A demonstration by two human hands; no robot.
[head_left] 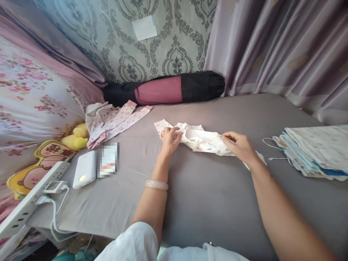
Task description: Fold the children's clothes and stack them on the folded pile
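A small white baby shirt point(208, 145) with a sparse print and a yellow-edged neckline lies spread sideways on the grey bed sheet. My left hand point(170, 139), a pale bangle on its wrist, pinches the cloth at the left side of the neckline. One sleeve reaches out past it to the left. At the other side of the neckline, my right hand point(240, 146) has its thumb and fingers closed on the shirt. Part of the cloth passes under that hand and shows again beyond the wrist.
Pink-cuffed baby clothes point(116, 121) lie at the left. A folded cloth stack point(317, 150) with white cords is on the right. A black and pink roll bag point(163, 88) lies by the wall. A white power bank point(85, 169) sits beside a power strip point(32, 199) with cables.
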